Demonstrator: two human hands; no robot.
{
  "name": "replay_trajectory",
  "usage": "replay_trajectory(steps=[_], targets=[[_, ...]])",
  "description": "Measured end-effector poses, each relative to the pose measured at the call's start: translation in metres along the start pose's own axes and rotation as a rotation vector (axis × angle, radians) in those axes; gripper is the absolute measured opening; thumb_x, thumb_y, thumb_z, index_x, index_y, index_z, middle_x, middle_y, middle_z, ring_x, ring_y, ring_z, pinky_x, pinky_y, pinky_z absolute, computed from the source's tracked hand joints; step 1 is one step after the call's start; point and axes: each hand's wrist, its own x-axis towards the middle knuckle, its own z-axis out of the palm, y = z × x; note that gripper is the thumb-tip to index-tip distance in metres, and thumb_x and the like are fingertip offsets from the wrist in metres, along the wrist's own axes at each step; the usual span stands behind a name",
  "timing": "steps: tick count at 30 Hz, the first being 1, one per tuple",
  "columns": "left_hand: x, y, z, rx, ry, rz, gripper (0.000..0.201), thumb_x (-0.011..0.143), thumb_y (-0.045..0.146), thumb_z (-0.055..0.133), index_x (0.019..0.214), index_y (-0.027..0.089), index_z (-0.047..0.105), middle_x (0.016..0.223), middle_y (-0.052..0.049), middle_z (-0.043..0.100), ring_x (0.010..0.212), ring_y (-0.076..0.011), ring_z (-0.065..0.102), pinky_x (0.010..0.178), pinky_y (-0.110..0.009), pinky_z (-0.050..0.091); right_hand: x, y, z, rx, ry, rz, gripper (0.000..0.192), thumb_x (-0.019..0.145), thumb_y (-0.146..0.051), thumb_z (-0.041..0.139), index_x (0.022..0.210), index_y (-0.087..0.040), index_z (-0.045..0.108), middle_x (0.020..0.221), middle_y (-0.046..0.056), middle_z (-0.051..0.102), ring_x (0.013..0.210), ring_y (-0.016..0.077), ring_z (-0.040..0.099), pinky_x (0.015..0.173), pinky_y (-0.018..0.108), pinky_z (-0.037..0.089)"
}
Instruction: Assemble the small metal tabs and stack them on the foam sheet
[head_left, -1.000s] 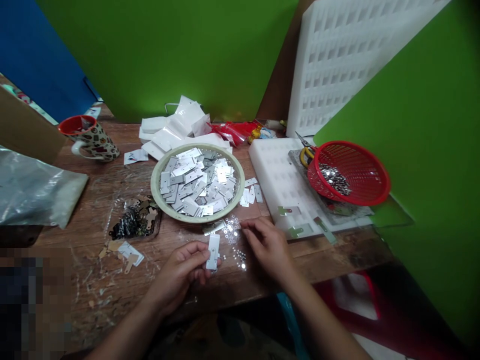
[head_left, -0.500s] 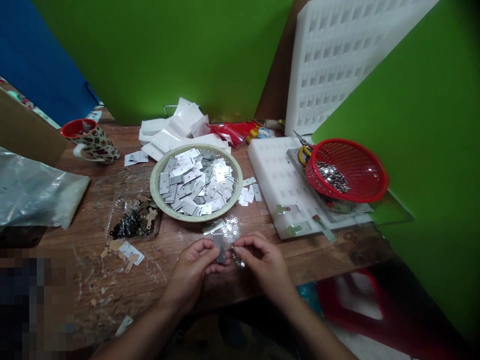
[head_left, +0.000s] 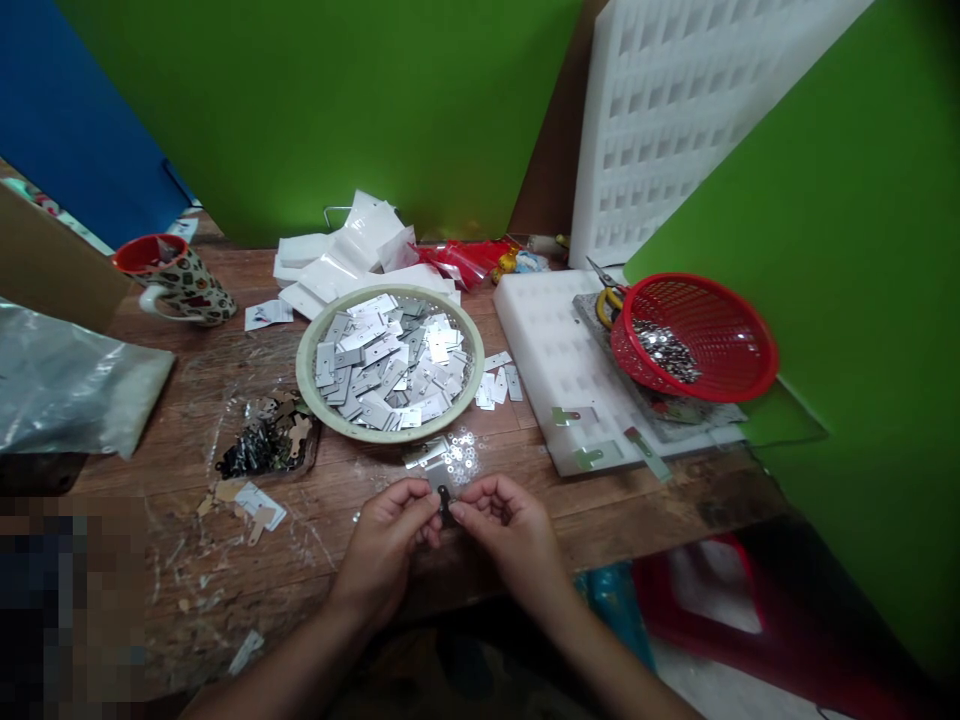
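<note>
My left hand [head_left: 394,520] pinches a small flat grey metal plate [head_left: 438,470] in front of the round basket. Against the plate lies a small dark metal tab [head_left: 444,496] with a rounded end, between the fingertips of both hands. My right hand [head_left: 502,515] is closed, thumb and forefinger pressed together at the right edge of the tab; any smaller part in those fingers is hidden. Just beyond the fingers, small shiny washers [head_left: 465,455] are scattered on the wooden table, beside another loose plate [head_left: 421,453].
Similar plates fill the pale round basket [head_left: 304,365]. Dark tabs fill a clear tray [head_left: 262,440] at left, near a patterned mug [head_left: 196,290]. On the right, a red basket [head_left: 739,345] of small metal parts and scissors [head_left: 607,300] sit on white foam [head_left: 525,330].
My right hand has moved left to meet the plate in my left hand. The dark tab now shows against the plate, and the shiny bits under my right fingers are out of sight.
</note>
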Motion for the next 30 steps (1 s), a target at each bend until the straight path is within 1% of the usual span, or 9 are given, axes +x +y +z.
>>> replay_trajectory(steps=[7,15,20,26,28,30], targets=[[0.0006,-0.0023,0.0001,0.016,0.012,-0.013,0.014,0.073,0.026,0.072,0.073,0.014,0.063,0.056,0.003,0.059,0.051,-0.0076,0.049,0.052,-0.019,0.040,0.0014,-0.0002,0.0001,-0.024,-0.028,0.001,0.024,0.061,-0.028,0.074,0.067,-0.018,0.053,0.057,-0.006,0.051,0.055,0.0083,0.045,0.053,0.020,0.036],[-0.0004,-0.0024,0.0008,0.031,0.011,-0.052,0.018,0.071,0.026,0.074,0.069,0.015,0.060,0.054,0.004,0.058,0.046,-0.0064,0.048,0.047,-0.017,0.038,0.0010,-0.0022,-0.0001,-0.083,-0.038,0.031,0.024,0.062,-0.029,0.071,0.067,-0.018,0.050,0.057,-0.006,0.049,0.054,0.0087,0.044,0.052,0.020,0.035],[-0.0014,-0.0054,0.0015,0.051,0.004,-0.048,0.019,0.074,0.026,0.070,0.067,0.016,0.057,0.052,0.004,0.057,0.043,-0.0060,0.046,0.044,-0.017,0.035,-0.0003,-0.0001,0.0004,-0.149,-0.044,0.010,0.020,0.065,-0.029,0.067,0.068,-0.018,0.050,0.055,-0.007,0.046,0.052,0.0086,0.041,0.051,0.020,0.033],[-0.0010,-0.0072,0.0003,0.039,-0.004,-0.046,0.015,0.075,0.026,0.068,0.070,0.016,0.058,0.052,0.005,0.055,0.044,-0.0059,0.044,0.044,-0.016,0.034,-0.0018,0.0033,-0.0011,-0.232,-0.088,-0.015,0.017,0.072,-0.028,0.064,0.069,-0.018,0.050,0.054,-0.008,0.041,0.051,0.0079,0.036,0.048,0.020,0.029],[-0.0008,-0.0055,-0.0009,0.092,-0.009,-0.019,0.014,0.076,0.025,0.067,0.071,0.016,0.059,0.053,0.006,0.054,0.045,-0.0052,0.043,0.046,-0.016,0.033,-0.0028,0.0017,-0.0037,-0.232,-0.113,-0.036,0.015,0.075,-0.028,0.064,0.074,-0.018,0.051,0.056,-0.008,0.041,0.052,0.0081,0.037,0.049,0.020,0.031],[-0.0011,-0.0020,-0.0010,0.186,-0.042,-0.012,0.015,0.076,0.025,0.066,0.069,0.016,0.057,0.052,0.006,0.052,0.046,-0.0052,0.043,0.046,-0.015,0.033,-0.0040,-0.0028,-0.0084,-0.226,-0.146,-0.083,0.014,0.077,-0.026,0.063,0.086,-0.018,0.055,0.064,-0.006,0.046,0.057,0.0089,0.043,0.053,0.021,0.036]])
